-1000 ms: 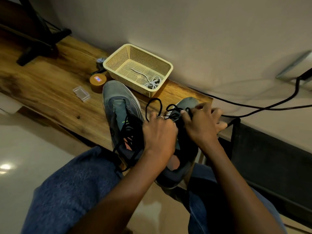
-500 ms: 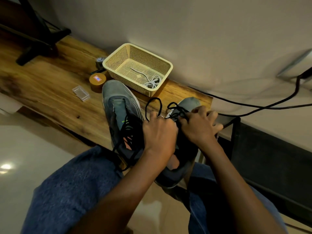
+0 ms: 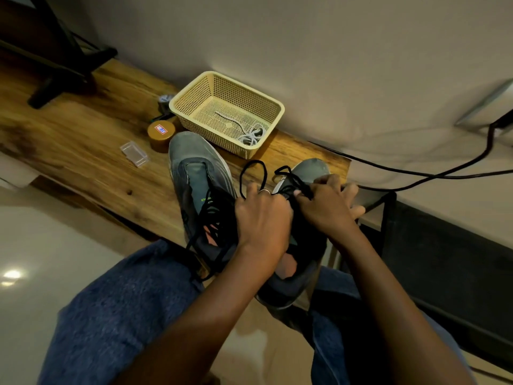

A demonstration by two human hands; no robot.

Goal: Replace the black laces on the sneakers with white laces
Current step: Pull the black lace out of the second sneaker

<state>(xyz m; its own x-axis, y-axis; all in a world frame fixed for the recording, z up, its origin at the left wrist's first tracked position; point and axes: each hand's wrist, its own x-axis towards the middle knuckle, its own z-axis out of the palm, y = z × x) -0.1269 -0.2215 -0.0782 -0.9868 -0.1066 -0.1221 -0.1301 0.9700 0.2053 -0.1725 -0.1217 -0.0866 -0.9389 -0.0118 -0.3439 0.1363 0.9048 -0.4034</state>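
Two grey mesh sneakers sit at the near edge of a wooden table (image 3: 69, 140) with a strong knotty grain; the left sneaker (image 3: 198, 173) has its toe pointing at the back edge, black cord slack across its tongue; the right sneaker (image 3: 311, 170) is by the table's right corner, mostly covered by hands. The black lace (image 3: 254, 173) is thin round cord, looped up above the knuckles; left hand (image 3: 262, 218) is curled with fingers closed on it, a ring on one finger; right hand (image 3: 326, 207) pinches the same lace just beside it, other fingers spread over the shoe's side. White laces (image 3: 251, 136) are bundled in the near right corner of a cream perforated plastic basket (image 3: 188, 98) against the wall, well apart from both hands; a brown round tin (image 3: 161, 134) and a clear little plastic box (image 3: 133, 154) sit left of the sneakers.
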